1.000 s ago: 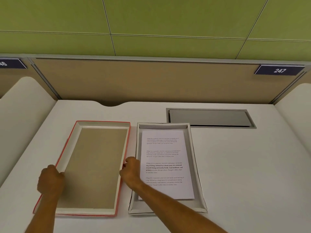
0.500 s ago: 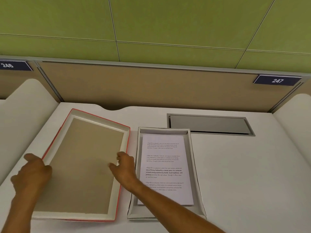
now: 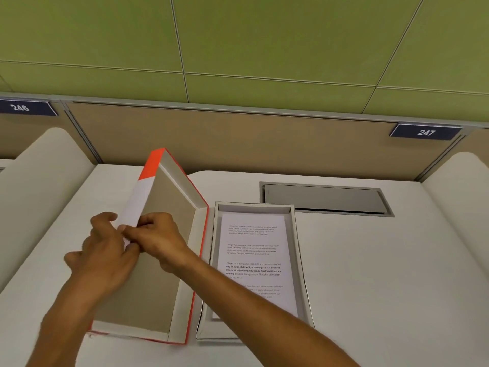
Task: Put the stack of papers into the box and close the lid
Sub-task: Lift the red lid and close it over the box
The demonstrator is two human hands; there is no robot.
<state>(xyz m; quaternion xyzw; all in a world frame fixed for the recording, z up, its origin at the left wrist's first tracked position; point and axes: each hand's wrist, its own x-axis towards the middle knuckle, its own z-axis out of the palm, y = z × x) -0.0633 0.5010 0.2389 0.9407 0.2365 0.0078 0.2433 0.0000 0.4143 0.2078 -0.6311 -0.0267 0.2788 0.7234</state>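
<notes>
The white box [image 3: 299, 250] lies open on the desk, right of centre, with the stack of printed papers [image 3: 255, 250] flat inside it. Left of it the red-edged lid [image 3: 169, 207] stands tilted up on its right long side, its brown inner face turned toward the box. Both hands hold the lid's raised left edge. My left hand [image 3: 103, 250] grips that edge from outside. My right hand [image 3: 158, 237] pinches the same edge from the inner side, and its forearm crosses over the near end of the box and papers.
A grey metal cable hatch [image 3: 325, 198] is set into the white desk [image 3: 383, 274] behind the box. A brown partition [image 3: 251, 139] with number plates 246 and 247 closes the back. Curved white side dividers [image 3: 34, 186] stand at left and right.
The lid lay flat on the desk, then its left side rose. Now it stands steeply on its right edge. Both hands have come together on the raised edge.
</notes>
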